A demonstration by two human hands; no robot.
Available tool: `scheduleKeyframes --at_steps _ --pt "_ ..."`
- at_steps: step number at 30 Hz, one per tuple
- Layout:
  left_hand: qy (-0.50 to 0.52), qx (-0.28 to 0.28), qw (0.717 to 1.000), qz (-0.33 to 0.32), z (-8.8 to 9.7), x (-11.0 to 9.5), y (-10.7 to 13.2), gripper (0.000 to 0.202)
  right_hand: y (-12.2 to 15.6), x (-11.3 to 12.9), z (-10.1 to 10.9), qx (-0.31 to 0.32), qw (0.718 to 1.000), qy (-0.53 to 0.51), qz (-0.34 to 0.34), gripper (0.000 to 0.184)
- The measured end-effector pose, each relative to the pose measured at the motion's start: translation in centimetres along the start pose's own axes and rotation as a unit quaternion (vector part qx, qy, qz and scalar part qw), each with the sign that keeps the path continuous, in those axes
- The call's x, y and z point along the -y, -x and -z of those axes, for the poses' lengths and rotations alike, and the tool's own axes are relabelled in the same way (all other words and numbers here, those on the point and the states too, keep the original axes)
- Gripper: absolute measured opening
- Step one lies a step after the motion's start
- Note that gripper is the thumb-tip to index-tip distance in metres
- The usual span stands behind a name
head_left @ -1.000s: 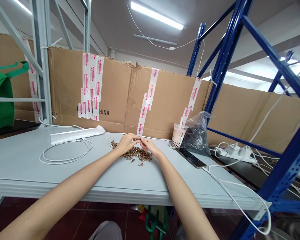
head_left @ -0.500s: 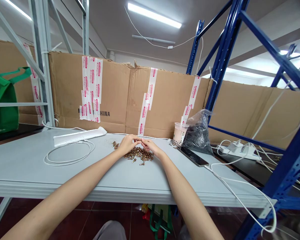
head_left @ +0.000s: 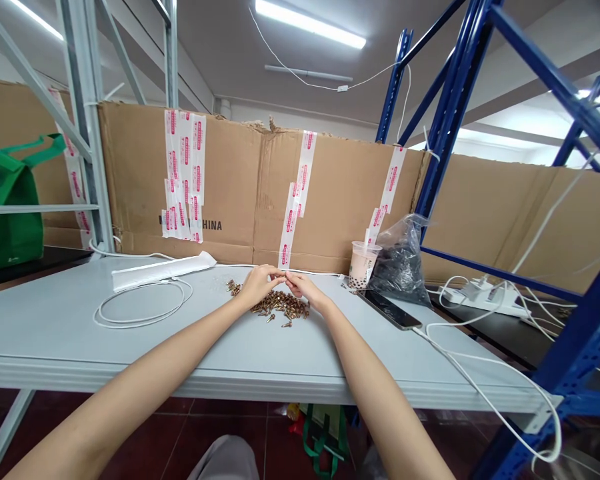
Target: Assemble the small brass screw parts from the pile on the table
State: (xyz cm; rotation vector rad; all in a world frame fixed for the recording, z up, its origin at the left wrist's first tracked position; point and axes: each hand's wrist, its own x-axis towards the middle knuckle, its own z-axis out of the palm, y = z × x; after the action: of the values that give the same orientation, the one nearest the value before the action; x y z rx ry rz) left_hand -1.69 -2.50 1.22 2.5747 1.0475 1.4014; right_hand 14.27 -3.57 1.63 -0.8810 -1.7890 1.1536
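Observation:
A loose pile of small brass-coloured screws [head_left: 283, 305] lies on the grey tabletop [head_left: 220, 347]. Over the pile's far side, my left hand [head_left: 261, 283] and my right hand [head_left: 303, 288] meet fingertip to fingertip. Both are closed in a pinch, thumbs against fingers. Whatever sits between the fingertips is too small to make out. A few single screws have strayed toward me from the heap, and others lie left of it beside my left hand.
To the left are a white paper sleeve [head_left: 163, 270] and a coiled white cable [head_left: 145, 313]. On the right stand a bubble tea cup [head_left: 363, 265], a plastic bag with dark contents [head_left: 401, 270] and a phone [head_left: 389, 309]. A cardboard wall [head_left: 230, 180] closes off the back.
My view has shifted slightly. Both hands stay together above the screws, with only small finger movement, and the pile looks the same.

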Motion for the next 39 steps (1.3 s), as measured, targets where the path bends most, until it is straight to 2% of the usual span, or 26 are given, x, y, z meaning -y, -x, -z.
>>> scheduleKeyframes --at_steps 7,13,17,22,27,30,39 --pt "-0.009 0.000 1.000 0.008 0.31 -0.05 -0.10 0.020 -0.28 -0.32 0.09 0.004 1.000 -0.019 0.009 0.038" --pt "-0.010 0.004 1.000 -0.003 0.29 -0.38 0.05 0.021 -0.45 -0.34 -0.08 -0.016 1.000 0.001 0.003 0.042" --pt "-0.015 -0.001 1.000 0.002 0.15 -0.14 -0.03 0.021 -0.28 -0.22 -0.10 -0.003 1.000 -0.007 -0.011 0.041" --pt "-0.012 -0.009 1.000 0.003 0.36 0.10 -0.08 0.019 -0.32 -0.11 -0.28 0.009 0.999 -0.029 0.010 0.038" --pt "-0.013 -0.003 1.000 0.002 0.33 -0.35 0.04 0.022 -0.41 -0.17 -0.25 -0.024 1.000 0.006 0.006 0.045" --pt "-0.011 0.002 1.000 0.003 0.21 -0.36 0.04 0.020 -0.34 -0.30 -0.26 -0.019 1.000 0.022 0.006 0.048" --pt "0.000 -0.004 1.000 0.011 0.55 -0.03 -0.18 0.021 -0.44 0.03 -0.57 -0.027 0.999 -0.013 0.016 0.039"
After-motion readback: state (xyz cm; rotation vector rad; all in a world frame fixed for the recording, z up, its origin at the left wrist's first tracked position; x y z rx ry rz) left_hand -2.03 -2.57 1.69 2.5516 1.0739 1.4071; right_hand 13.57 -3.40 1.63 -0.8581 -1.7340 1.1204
